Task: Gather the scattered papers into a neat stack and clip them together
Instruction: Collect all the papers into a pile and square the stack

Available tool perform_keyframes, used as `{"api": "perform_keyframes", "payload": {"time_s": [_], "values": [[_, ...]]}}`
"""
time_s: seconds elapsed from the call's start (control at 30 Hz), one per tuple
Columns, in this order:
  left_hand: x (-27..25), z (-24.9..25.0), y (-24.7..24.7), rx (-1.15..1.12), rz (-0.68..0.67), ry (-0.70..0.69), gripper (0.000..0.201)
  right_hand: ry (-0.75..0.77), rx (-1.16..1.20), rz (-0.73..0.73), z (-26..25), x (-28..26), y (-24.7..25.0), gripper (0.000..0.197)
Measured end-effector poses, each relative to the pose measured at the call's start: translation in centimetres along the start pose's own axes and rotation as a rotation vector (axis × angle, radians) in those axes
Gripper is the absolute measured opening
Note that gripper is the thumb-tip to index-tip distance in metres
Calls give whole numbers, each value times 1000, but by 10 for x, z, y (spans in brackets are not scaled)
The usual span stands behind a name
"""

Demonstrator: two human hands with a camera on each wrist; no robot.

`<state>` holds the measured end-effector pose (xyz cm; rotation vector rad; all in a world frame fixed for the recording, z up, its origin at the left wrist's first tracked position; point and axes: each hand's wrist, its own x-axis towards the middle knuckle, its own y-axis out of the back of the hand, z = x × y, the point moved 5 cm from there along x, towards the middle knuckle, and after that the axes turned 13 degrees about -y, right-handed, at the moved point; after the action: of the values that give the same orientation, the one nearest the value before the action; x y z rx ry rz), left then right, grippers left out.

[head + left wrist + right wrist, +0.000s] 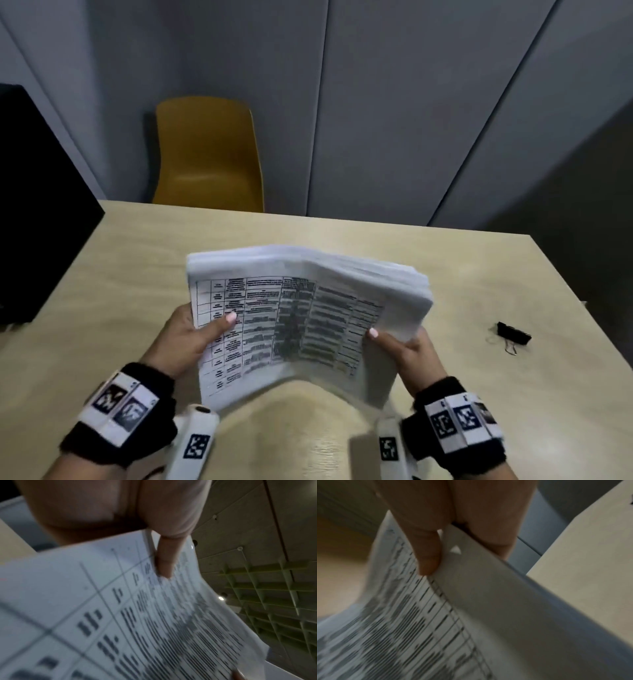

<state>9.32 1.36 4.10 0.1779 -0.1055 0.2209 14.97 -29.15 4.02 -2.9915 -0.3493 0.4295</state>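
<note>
A thick stack of white papers (301, 318) with a printed table on top is held above the light wooden table (137, 260), bowed upward in the middle. My left hand (191, 335) grips its left edge, thumb on the top sheet. My right hand (400, 346) grips the right edge, thumb on top, fingers underneath. In the left wrist view my thumb (164, 561) presses the printed papers (120, 622). In the right wrist view my thumb (428, 555) pinches the papers (471, 615). A black binder clip (512, 334) lies on the table to the right, apart from the hands.
A mustard-yellow chair (209, 154) stands behind the table's far edge. A black box-like object (37, 205) sits at the table's left. Grey wall panels (411, 102) rise behind. The table's right edge runs close to the clip.
</note>
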Motion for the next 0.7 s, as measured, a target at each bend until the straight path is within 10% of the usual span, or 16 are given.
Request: {"api": "perform_keyframes", "payload": {"time_s": [0.13,0.7], "values": [[3,11,-13,-48,107,-126,9,58,-4,123,3,8,-5,29],[8,17,-8,-29,212,-277,50,261,-141,248,-13,7,4,42]]}}
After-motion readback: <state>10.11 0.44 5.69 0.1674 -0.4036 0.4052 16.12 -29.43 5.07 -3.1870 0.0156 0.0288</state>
